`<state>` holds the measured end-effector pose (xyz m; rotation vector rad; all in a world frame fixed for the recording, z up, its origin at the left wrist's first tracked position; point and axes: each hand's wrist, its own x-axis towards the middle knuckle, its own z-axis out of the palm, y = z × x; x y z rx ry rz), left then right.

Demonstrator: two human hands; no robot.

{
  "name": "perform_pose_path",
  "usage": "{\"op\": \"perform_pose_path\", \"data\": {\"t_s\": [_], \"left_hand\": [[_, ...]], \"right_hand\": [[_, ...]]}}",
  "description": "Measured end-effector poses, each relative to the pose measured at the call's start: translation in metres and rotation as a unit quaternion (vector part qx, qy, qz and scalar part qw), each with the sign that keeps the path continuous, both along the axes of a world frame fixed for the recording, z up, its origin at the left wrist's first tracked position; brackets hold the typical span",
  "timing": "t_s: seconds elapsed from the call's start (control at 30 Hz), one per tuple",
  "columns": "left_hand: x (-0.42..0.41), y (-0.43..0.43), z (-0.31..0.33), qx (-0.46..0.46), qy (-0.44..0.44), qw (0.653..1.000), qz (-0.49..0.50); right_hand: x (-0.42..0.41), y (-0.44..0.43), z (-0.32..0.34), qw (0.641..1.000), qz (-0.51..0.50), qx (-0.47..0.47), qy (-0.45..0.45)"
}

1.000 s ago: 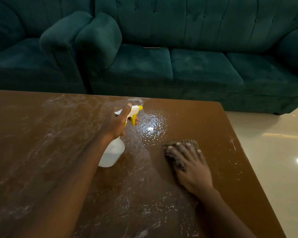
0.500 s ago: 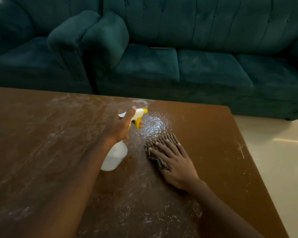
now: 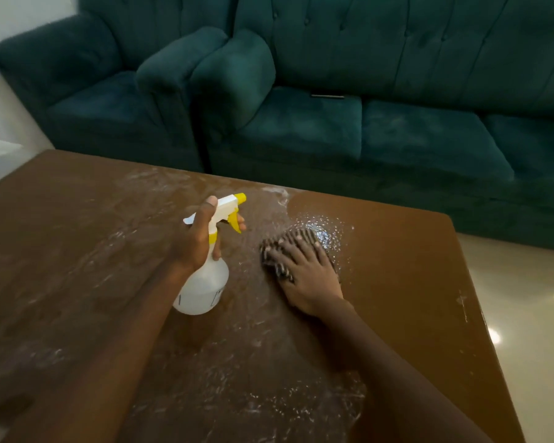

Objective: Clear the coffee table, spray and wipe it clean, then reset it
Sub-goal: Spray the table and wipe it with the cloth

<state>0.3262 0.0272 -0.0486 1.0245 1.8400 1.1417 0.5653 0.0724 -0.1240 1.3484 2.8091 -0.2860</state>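
The brown coffee table (image 3: 406,266) fills the lower view, its top streaked with wet smears. My left hand (image 3: 196,241) grips the neck of a white spray bottle (image 3: 205,286) with a yellow trigger and nozzle, held tilted just above the table, nozzle pointing right. My right hand (image 3: 307,276) lies flat, fingers spread, pressing a striped cloth (image 3: 280,251) onto the tabletop. A patch of fresh spray droplets (image 3: 328,227) glistens just beyond the cloth. The right part of the table looks dry.
A dark green armchair (image 3: 87,91) and a matching sofa (image 3: 397,123) stand right behind the table's far edge. A small flat dark object (image 3: 327,96) lies on the sofa seat. Glossy pale floor (image 3: 531,314) runs along the table's right side.
My right hand has slid the cloth left and away from me, up to the droplet patch. The view has tilted, showing more of the armchair. The bottle stays in my left hand.
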Motion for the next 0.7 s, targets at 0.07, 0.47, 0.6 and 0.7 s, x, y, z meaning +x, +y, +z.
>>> {"op": "perform_pose_path", "data": {"t_s": [0.07, 0.47, 0.6, 0.7], "left_hand": [[0.008, -0.001, 0.010, 0.018, -0.018, 1.000, -0.012], [0.034, -0.031, 0.034, 0.027, 0.051, 0.992, -0.112], [0.050, -0.051, 0.036, -0.019, 0.104, 0.971, -0.214], [0.071, -0.068, 0.041, -0.023, 0.123, 0.944, -0.304]], "right_hand": [[0.025, -0.018, -0.002, 1.000, 0.023, 0.002, 0.002], [0.102, -0.101, -0.003, 0.947, -0.321, -0.004, -0.015], [0.108, -0.132, 0.000, 0.937, -0.349, -0.001, -0.018], [0.115, -0.150, -0.001, 0.925, -0.380, -0.002, -0.012]]}}
